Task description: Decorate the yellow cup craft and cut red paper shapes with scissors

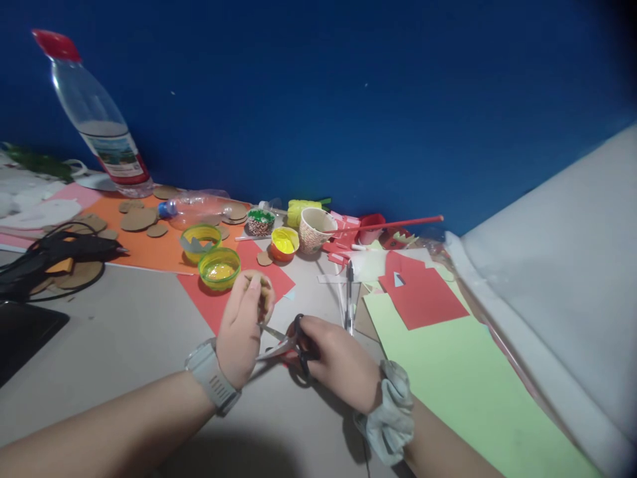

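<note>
My left hand [243,328] is closed in a pinch on a small round cardboard piece [263,287], held upright above the table. A grey watch sits on that wrist. My right hand [334,358] grips black-handled scissors [289,342], fingers through the loops. The blades point left and reach the lower edge of the cardboard piece. A grey scrunchie is on my right wrist. Both hands hover over the grey table [124,338], just in front of a red paper sheet [233,292].
Green bowls of yellow paint [219,267], a patterned paper cup [314,229] and cardboard discs [138,219] lie behind. A water bottle [97,123] stands far left, a black glue gun [64,251] at left. Light green paper [472,392], red paper [423,292] and a pen [350,299] lie right.
</note>
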